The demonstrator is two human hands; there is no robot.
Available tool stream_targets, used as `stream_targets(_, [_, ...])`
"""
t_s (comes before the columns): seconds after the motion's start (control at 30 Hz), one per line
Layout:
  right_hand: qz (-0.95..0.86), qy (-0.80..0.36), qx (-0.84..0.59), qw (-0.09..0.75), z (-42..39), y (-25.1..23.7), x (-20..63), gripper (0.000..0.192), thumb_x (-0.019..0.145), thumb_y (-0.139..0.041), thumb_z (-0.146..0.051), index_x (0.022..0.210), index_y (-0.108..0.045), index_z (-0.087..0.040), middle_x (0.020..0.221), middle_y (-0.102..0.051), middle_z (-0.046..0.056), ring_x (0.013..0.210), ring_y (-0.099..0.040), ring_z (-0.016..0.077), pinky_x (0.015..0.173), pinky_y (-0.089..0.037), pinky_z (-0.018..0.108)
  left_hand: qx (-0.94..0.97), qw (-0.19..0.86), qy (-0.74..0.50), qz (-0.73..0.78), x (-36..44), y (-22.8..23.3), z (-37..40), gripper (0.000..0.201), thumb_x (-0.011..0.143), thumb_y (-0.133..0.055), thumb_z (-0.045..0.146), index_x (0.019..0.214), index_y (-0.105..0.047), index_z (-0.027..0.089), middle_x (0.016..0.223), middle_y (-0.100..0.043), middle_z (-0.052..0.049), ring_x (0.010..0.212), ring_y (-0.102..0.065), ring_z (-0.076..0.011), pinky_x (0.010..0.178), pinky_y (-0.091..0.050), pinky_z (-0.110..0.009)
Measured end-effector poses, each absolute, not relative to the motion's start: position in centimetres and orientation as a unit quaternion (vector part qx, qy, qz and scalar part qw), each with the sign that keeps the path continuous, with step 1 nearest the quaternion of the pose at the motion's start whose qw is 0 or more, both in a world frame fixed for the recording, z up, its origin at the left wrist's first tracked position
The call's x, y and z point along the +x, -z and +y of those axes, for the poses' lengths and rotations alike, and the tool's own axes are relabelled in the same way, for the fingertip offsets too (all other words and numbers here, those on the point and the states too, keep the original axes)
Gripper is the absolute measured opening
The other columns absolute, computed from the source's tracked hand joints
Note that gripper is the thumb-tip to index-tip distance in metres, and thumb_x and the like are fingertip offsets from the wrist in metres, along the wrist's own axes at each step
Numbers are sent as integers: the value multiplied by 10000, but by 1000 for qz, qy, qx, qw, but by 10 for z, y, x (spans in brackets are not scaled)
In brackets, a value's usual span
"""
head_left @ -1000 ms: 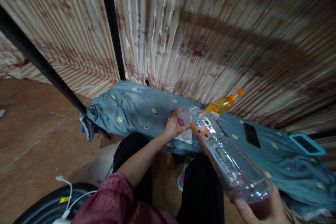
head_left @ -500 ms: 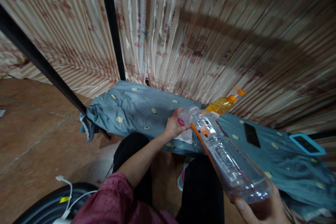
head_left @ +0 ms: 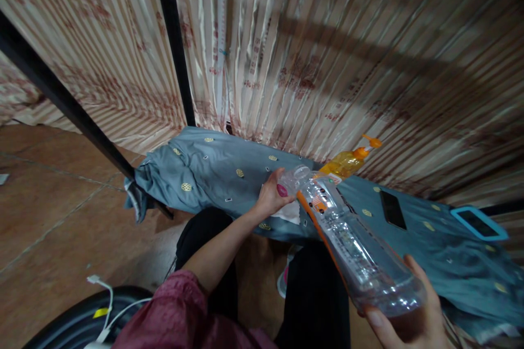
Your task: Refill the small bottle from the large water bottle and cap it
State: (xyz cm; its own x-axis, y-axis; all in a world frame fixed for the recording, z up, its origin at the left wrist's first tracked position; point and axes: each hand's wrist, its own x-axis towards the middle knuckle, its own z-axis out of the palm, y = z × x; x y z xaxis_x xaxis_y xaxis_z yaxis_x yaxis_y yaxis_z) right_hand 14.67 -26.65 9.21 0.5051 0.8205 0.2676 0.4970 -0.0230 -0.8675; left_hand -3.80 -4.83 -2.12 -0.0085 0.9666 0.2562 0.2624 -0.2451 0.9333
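Note:
A large clear plastic bottle [head_left: 360, 251] with an orange-edged label lies tilted across the front of me, its neck end up and to the left. My right hand [head_left: 426, 311] grips its base, thumb on the near side and a finger along the far side. My left hand [head_left: 272, 196] is wrapped round a small clear plastic container [head_left: 289, 179] with a pink mark. That container meets the neck end of the large bottle; whether they touch cannot be made out. Just behind stands a pump bottle [head_left: 346, 163] of yellow liquid with an orange pump head.
Blue-grey cloth with pineapple prints [head_left: 221, 174] covers the low surface. On it lie a white sheet [head_left: 291, 211], a dark phone [head_left: 393, 210] and a blue-framed device [head_left: 478, 223]. Black poles [head_left: 176, 38] and a striped curtain [head_left: 266, 65] stand behind. A black round object [head_left: 73, 322] with white cables is lower left.
A finger of my right hand has come up along the far side of the large bottle's base. The bottle and my left hand have hardly moved.

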Motion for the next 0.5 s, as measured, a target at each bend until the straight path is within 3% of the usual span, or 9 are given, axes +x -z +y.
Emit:
stream_targets(0.1, [-476, -152, -693, 520, -267, -91, 146, 1163, 703, -824, -711, 1620, -418, -121, 1381, -576, 168, 1262, -564, 386, 834, -572, 387, 612, 352, -496, 506, -39, 20, -49, 888, 625, -916, 206, 1422, -525, 229, 1452, -646, -122, 1347, -638, -346, 1191, -491, -530])
stream_targets(0.2, [-463, -165, -690, 531, -268, -88, 147, 1058, 704, -834, -675, 1550, -492, -139, 1357, -601, 160, 1206, -599, 365, 830, -574, 386, 612, 354, -491, 509, -39, 20, -49, 901, 627, -920, 215, 1431, -514, 233, 1452, -645, -121, 1338, -644, -345, 1184, -495, -529])
stream_targets(0.33, [-435, -195, -695, 539, -268, -80, 153, 1060, 641, -868, -666, 1493, -510, -146, 1314, -631, 159, 1112, -636, 355, 821, -558, 398, 612, 349, -491, 512, -39, 18, -49, 901, 630, -929, 245, 1429, -514, 220, 1447, -647, -127, 1324, -652, -352, 1171, -505, -519])
stream_targets(0.5, [-473, -176, -678, 534, -266, -74, 162, 926, 674, -858, -626, 1432, -546, -196, 1335, -639, 133, 1144, -659, 356, 820, -591, 384, 611, 345, -497, 511, -42, 16, -52, 927, 639, -935, 283, 1450, -494, 205, 1395, -678, -129, 1290, -669, -347, 1138, -530, -506])
